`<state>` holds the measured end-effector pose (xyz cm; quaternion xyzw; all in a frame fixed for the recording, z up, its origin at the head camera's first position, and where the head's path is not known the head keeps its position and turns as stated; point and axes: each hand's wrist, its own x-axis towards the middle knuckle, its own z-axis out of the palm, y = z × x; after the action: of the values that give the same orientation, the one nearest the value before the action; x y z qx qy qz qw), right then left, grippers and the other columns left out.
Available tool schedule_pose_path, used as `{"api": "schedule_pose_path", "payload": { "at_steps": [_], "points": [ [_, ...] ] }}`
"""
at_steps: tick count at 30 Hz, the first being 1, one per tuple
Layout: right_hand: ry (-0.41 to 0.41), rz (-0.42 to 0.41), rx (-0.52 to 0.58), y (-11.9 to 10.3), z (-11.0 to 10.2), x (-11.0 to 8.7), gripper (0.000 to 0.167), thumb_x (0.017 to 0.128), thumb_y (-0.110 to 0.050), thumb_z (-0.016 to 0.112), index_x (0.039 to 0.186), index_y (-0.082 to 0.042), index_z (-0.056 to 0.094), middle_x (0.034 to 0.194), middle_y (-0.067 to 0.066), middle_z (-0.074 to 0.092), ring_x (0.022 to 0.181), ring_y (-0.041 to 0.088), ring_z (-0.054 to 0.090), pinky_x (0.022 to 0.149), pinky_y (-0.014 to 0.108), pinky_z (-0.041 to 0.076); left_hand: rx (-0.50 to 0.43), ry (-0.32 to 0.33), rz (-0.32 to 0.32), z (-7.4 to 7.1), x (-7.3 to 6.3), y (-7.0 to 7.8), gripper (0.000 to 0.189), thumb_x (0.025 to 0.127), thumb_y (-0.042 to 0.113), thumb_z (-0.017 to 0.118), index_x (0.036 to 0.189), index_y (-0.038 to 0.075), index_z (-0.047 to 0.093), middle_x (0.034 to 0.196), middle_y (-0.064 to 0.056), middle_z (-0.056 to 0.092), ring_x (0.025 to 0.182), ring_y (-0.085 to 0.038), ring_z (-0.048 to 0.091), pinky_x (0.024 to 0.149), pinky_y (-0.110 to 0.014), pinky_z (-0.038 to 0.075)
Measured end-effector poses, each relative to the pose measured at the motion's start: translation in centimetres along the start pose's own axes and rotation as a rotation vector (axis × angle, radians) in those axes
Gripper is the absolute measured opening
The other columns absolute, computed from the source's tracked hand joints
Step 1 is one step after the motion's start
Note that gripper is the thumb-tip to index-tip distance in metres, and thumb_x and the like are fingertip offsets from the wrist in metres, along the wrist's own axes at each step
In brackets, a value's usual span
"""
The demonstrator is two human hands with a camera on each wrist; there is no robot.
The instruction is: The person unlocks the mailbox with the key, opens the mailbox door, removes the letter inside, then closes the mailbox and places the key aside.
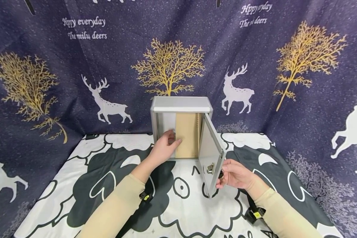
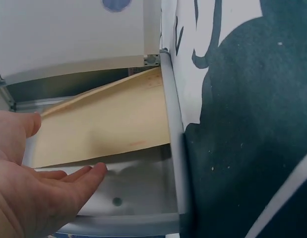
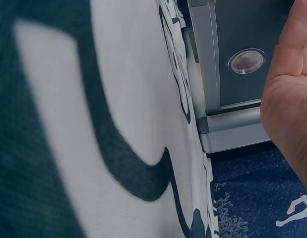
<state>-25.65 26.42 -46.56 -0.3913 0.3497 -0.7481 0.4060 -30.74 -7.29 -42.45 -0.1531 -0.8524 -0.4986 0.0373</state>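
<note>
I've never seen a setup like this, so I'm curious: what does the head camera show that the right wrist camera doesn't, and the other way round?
Only the head view: the left hand, the broad face of the tan board inside the cabinet, the lock on the inside of the open door, and the golden trees.

Only the right wrist view: a round disc on the door's dark outer face.

Both: the right hand, parts of the cabinet and door, the patterned tablecloth and the dark blue backdrop.
</note>
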Motion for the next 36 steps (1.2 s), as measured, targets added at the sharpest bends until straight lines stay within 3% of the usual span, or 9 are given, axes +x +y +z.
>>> {"api": "schedule_pose_path", "payload": {
  "at_steps": [14,22,36],
  "points": [
    [0.003,-0.005,-0.02,0.1,0.0,0.0,0.043,0.119,-0.006,0.038,0.139,-0.005,0.075,0.121,0.012,0.082,0.112,0.018,0.08,0.099,0.037,0.063,-0.111,0.005,-0.095,1.2,1.6,-1.6,0.082,0.11,0.047,0.069,0.169,-0.001,0.039,0.15,-0.023,0.063,0.14,-0.038,0.063,0.112,-0.054,0.055],
    [-0.002,-0.003,-0.004,0.0,-0.1,0.1,0.041,0.119,-0.007,0.039,0.139,-0.004,0.075,0.122,0.014,0.082,0.112,0.019,0.08,0.099,0.038,0.062,-0.15,-0.008,-0.084,1.5,1.8,-2.1,0.072,0.111,0.043,0.069,0.164,0.0,0.046,0.143,-0.022,0.067,0.133,-0.039,0.066,0.108,-0.055,0.056],
    [0.011,0.002,-0.012,0.1,0.1,0.2,0.04,0.118,-0.007,0.041,0.137,-0.007,0.077,0.121,0.012,0.082,0.111,0.018,0.08,0.1,0.038,0.063,-0.166,-0.021,-0.115,1.7,2.3,-2.2,0.077,0.111,0.046,0.068,0.166,-0.002,0.044,0.145,-0.023,0.064,0.134,-0.038,0.063,0.107,-0.055,0.056]
  ]
}}
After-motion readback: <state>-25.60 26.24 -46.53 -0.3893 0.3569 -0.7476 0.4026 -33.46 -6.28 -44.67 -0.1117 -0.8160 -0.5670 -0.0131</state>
